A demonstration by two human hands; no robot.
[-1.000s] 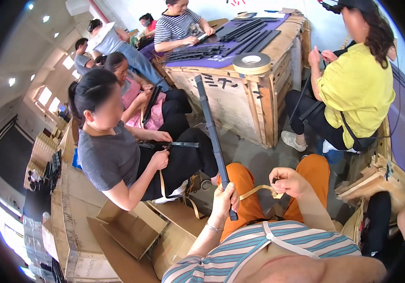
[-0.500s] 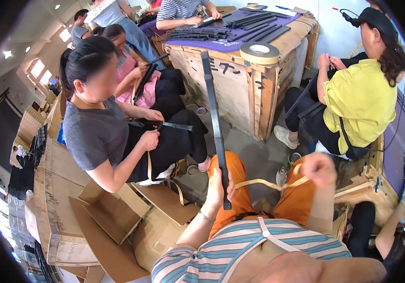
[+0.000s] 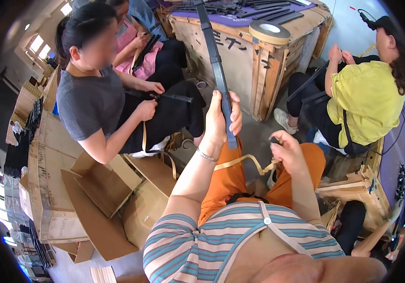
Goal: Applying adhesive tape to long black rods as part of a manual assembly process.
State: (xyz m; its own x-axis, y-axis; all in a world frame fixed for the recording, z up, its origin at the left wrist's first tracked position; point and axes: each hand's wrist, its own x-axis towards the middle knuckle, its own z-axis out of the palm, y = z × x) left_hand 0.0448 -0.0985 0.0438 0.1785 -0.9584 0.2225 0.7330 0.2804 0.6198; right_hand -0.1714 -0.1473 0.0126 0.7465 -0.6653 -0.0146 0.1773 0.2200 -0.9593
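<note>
A long, flat black bar (image 3: 213,56) stands tilted in front of me, with my left hand (image 3: 222,118) closed around its lower part. My right hand (image 3: 289,154) is lower, over my right knee. Its thumb and fingers pinch a small black piece (image 3: 274,140) whose kind I cannot make out. A narrow beige tape (image 3: 231,163) runs in waves from below my left wrist to the lower fingers of my right hand. Whether those fingers grip the tape is unclear.
At left a person in grey (image 3: 91,99) works on a black strip above an open cardboard box (image 3: 148,219). Ahead, a wooden crate (image 3: 231,66) bears black strips and a tape roll (image 3: 269,32). A person in yellow (image 3: 363,99) sits at right beside a wooden frame (image 3: 360,188).
My left hand has lifted the bar upward and away from my lap. My right hand has come left toward it, and a small black piece now shows in its fingers. The view has shifted.
</note>
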